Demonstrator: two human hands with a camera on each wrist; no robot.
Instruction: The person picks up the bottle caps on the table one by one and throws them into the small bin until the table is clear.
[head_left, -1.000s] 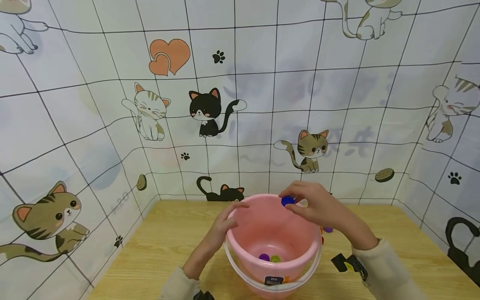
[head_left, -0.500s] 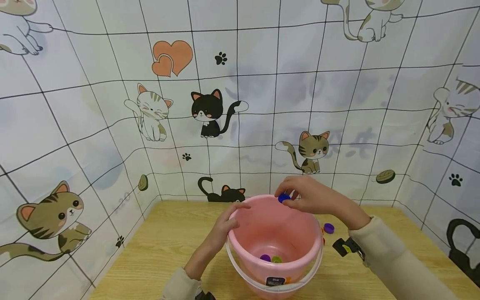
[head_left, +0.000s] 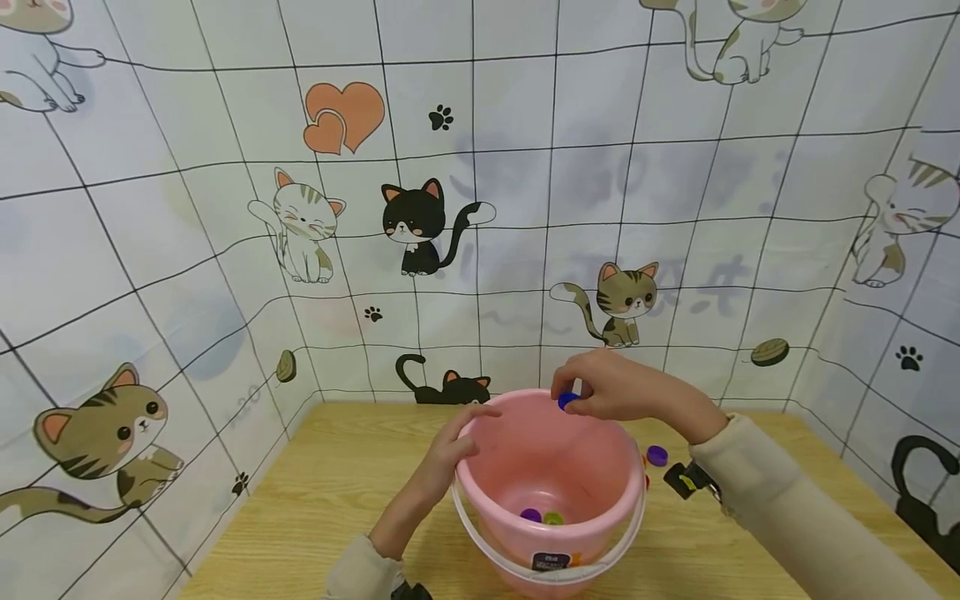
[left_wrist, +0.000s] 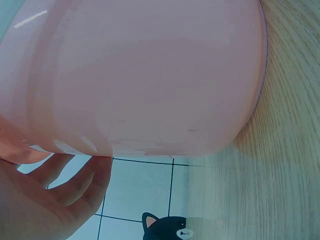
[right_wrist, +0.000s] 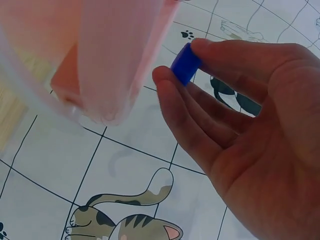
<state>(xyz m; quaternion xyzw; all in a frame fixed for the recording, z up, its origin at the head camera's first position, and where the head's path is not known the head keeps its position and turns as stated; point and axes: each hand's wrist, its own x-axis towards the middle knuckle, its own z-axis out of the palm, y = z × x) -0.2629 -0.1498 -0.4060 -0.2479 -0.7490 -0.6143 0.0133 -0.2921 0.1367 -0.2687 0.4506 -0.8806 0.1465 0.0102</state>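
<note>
A pink bucket (head_left: 551,454) with a white handle stands on the wooden table. My left hand (head_left: 441,454) holds its left rim; in the left wrist view its fingers (left_wrist: 95,185) lie against the outer wall. Above the far right rim, my right hand (head_left: 618,387) pinches a small round blue bottle cap (head_left: 568,402) between thumb and fingertips. The right wrist view shows the blue cap edge-on, beside the bucket's rim. A purple cap (head_left: 531,515) and a green cap (head_left: 553,518) lie on the bucket's floor, partly hidden by the near rim.
Right of the bucket, another purple cap (head_left: 657,456) lies on the table (head_left: 360,492). Red and orange bits show just past the bucket's right side, mostly hidden. A cat-printed, grid-lined sheet (head_left: 510,250) surrounds the table at the back and sides.
My right hand has shifted slightly left and up with the blue bottle cap. The purple cap on the table now shows more fully. My left hand and the bucket stay nearly still.
</note>
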